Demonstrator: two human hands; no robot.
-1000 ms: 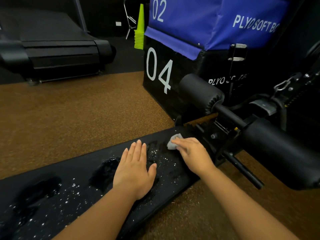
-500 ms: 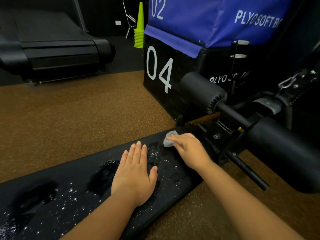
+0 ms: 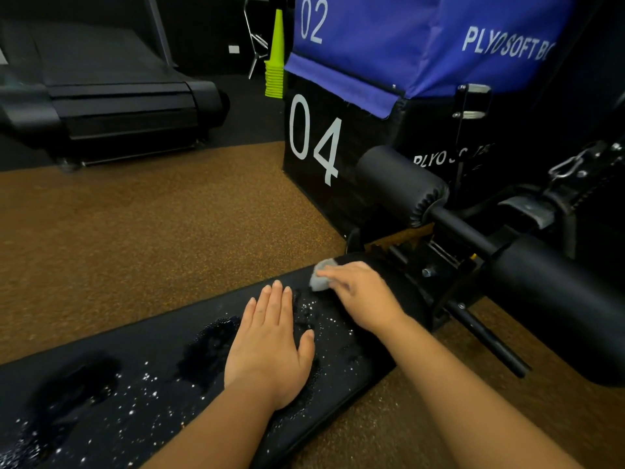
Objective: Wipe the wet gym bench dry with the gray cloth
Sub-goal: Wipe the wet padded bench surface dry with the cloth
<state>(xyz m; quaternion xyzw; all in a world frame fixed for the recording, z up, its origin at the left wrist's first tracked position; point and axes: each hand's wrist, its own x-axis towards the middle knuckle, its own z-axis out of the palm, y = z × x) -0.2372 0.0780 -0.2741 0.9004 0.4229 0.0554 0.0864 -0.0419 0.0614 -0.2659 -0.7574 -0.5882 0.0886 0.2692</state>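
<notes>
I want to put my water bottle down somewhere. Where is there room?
The brown floor between the bench, the treadmill and the black box marked 04 lies bare. The bench is wet and holds the left hand and the right hand with the gray cloth. Beyond the roller pads it is crowded.

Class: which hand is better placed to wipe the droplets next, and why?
Right. The right hand already presses the gray cloth onto the bench, beside the droplets; the left hand lies flat, empty.

Two bare forearms in view, no sleeves, watch or rings. Left hand (image 3: 270, 343) and right hand (image 3: 363, 294) ungloved; short nails.
</notes>
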